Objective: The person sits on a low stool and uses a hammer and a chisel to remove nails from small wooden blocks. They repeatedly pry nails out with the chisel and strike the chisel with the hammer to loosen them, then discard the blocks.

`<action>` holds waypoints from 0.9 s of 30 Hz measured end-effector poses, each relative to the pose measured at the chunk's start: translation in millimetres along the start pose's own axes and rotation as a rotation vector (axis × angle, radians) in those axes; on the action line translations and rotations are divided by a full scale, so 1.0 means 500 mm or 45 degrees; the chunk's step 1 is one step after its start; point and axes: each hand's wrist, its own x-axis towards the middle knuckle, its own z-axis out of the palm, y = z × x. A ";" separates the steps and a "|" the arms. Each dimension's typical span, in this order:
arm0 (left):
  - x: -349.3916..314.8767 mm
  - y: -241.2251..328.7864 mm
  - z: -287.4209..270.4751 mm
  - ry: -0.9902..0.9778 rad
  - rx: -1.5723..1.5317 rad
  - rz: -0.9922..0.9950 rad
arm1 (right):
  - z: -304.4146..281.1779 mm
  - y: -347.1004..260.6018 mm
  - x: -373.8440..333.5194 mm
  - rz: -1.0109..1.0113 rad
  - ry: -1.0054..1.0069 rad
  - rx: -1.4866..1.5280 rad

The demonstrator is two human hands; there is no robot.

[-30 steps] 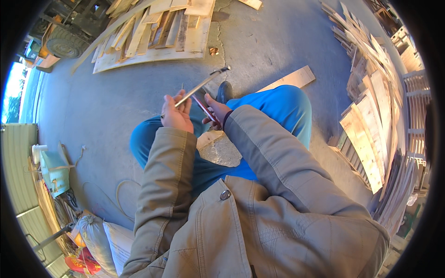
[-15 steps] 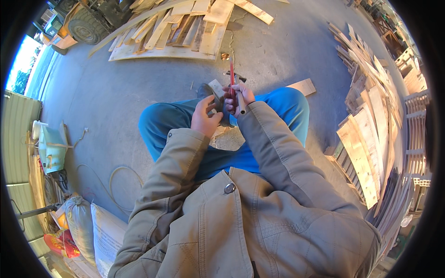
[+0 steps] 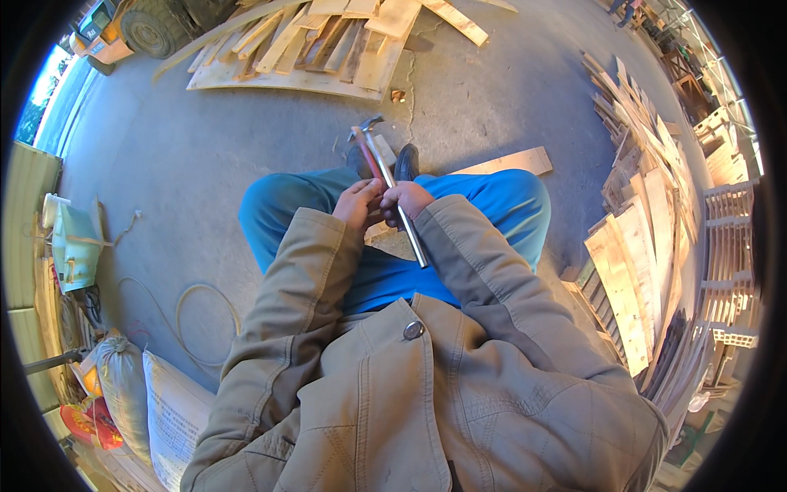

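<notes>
My right hand (image 3: 407,202) is closed round the shiny metal handle of a claw hammer (image 3: 416,246). The head of the hammer points away from me, above my shoes, and its handle end hangs over my lap. Beside the handle lies a slim red stick-like tool (image 3: 370,157), blurred, its exact kind unclear. My left hand (image 3: 357,203) meets the right one, fingers closed at the lower end of this red tool. Where the two hands touch, the fingertips are partly hidden.
Loose boards (image 3: 328,41) are heaped ahead on the concrete floor, and more planks (image 3: 648,238) lie at the right. A short board (image 3: 512,161) rests past my right knee. At the left are a pale green container (image 3: 75,246), a hose (image 3: 184,320) and sacks (image 3: 176,410).
The hammer has swung so its head shows ahead and its handle points toward my lap. My left hand has closed in on the right hand and the red tool. Both hands are slightly lower.
</notes>
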 end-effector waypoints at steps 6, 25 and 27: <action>0.060 -0.023 -0.059 0.032 -0.127 0.096 | 0.021 0.015 0.043 0.012 0.023 -0.330; 0.071 0.022 -0.048 0.392 -0.193 0.038 | -0.074 -0.033 0.082 -0.019 0.443 -0.226; 0.071 0.023 -0.046 0.402 -0.188 0.024 | -0.064 -0.062 0.077 -0.266 0.585 -0.565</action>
